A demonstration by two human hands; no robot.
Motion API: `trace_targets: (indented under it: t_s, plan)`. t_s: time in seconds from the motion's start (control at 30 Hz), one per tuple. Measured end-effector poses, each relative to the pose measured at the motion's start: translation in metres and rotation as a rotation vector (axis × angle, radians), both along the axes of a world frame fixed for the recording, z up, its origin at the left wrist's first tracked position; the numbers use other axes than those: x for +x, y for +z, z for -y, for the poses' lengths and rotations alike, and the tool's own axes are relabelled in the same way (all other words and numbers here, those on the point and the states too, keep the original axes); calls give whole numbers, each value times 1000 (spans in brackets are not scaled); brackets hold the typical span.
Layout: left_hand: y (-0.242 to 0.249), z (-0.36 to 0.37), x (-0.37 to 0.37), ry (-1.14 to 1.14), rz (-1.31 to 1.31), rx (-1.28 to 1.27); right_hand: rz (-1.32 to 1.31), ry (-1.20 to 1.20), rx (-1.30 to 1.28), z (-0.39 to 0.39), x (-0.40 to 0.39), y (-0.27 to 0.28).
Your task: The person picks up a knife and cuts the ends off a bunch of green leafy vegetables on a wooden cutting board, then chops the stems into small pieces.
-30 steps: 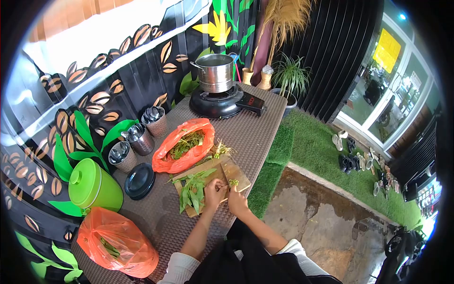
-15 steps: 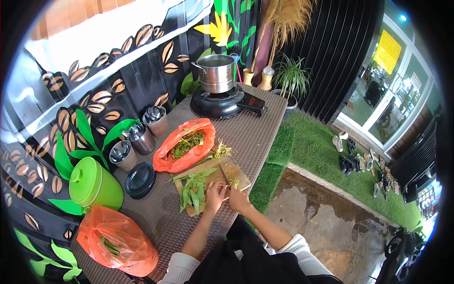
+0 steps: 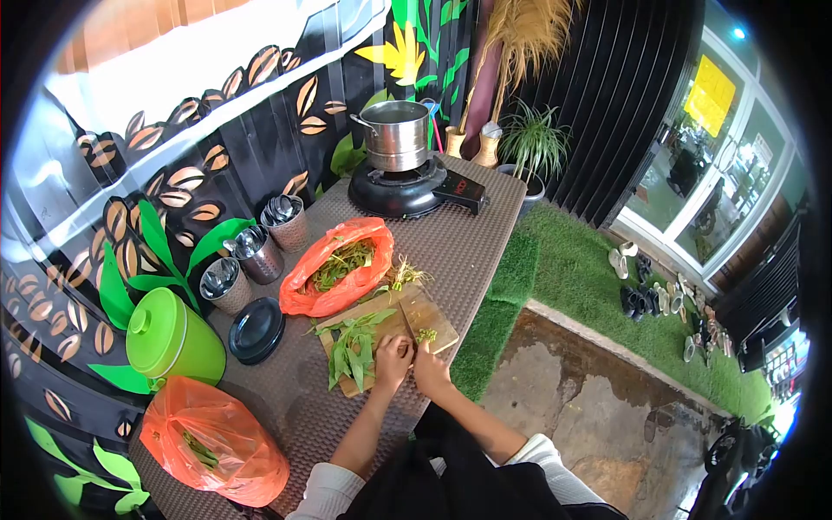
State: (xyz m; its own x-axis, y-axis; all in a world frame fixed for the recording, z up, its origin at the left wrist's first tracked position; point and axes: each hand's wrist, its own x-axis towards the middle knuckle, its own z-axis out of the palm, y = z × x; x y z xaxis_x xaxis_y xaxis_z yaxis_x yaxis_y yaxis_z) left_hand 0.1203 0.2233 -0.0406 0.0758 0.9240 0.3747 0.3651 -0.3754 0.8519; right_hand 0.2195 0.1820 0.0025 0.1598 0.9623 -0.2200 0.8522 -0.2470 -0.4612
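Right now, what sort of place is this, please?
Probably an eatery's outdoor area: cups of cutlery stand on the table, a pot sits on a portable stove, and shoes lie on green turf.

Red capital letters are printed on the black side box [image 3: 459, 189] of the stove [image 3: 388, 199]; they are turned at an angle and too small to be read with certainty. Dark lettering is borne by a yellow sign [image 3: 709, 94] on the glass door [image 3: 700, 198], but its words are blurred. No other wording can be made out.
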Motion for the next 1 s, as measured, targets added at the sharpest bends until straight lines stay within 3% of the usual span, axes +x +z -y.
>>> trace_targets:
  t_s: [0.2,0.27,0.4,0.6,0.77,1.0]
  plan:
    - [-17,-13,-4,-7,-48,63,32,182,36,-20,21,-2]
    - [-16,-13,-2,-8,248,-180,14,133,22,-13,15,-4]
    - [-3,-10,-1,32,99,-95,-9,-9,-25,-5,-4,-10]
    - [-6,-12,-3,30,71,-52,-32,108,-6,-19,12,-7]
    - [-11,-9,-1,53,177,-68,2,-2,40,-5,-6,-16]
    - [4,-2,-1,56,91,-104,19,20,49,-13,9,-10]
